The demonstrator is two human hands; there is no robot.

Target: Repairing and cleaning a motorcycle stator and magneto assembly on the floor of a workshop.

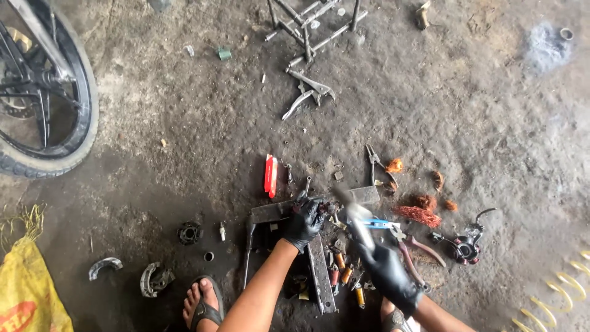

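Near the lower middle of the frame I see my left hand, black-gloved, curled tight around a small dark part and pressing it down on the grey metal bar that lies left to right across the dirt floor. My right hand, also in a black glove, is clenched around a tool handle; the tool is blurred, its long axis running from the fist at lower right up toward the part at upper left, tip pointing at the left hand. A second metal bar runs away from the first toward the bottom edge, so I count two bars meeting in a T.

Just right of the tool lie one blue-handled plier and one red-handled plier. Further up sits one small needle-nose plier, and at the top middle one locking plier beside a welded metal frame. I count roughly five clumps of copper wire at centre right (some are too small to be sure of). One red knife-shaped case lies above the bar. One motorcycle wheel fills the upper left, one yellow sack the lower left, and two curved brake shoes rest near my sandalled foot.
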